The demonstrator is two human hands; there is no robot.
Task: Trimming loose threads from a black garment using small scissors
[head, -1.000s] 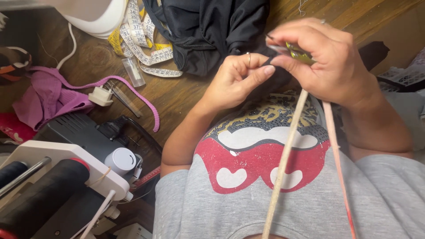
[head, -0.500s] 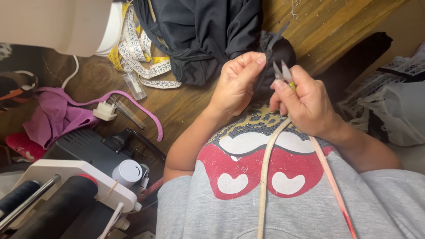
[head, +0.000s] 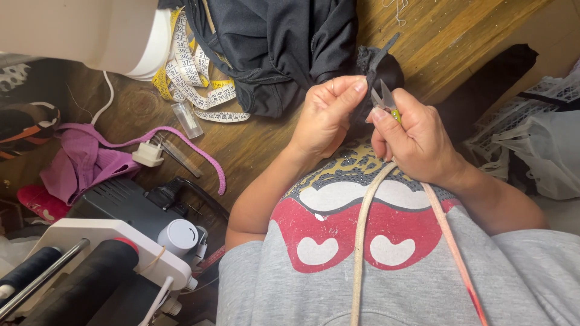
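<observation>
My left hand [head: 326, 115] pinches a small piece of black fabric [head: 376, 67] and holds it up over the wooden table [head: 266, 145]. My right hand [head: 417, 139] grips small thread snips [head: 383, 98] with a green handle, the metal blades pointing up against the black piece. Both hands sit close together just above my chest. A beige cord [head: 362, 235] and a pink cord [head: 450, 241] hang down from under my right hand over my grey shirt.
A larger black garment [head: 278, 48] lies at the table's far side beside a yellow and white measuring tape [head: 193, 78]. A white sewing machine [head: 78, 33] is top left. Purple fabric [head: 84, 160], a white plug [head: 148, 154], a black machine with thread spools [head: 72, 271] lie left.
Both hands have drifted down and left in view and drawn closer together. The snips' blades now stand up against the black piece, which shows above my fingers.
</observation>
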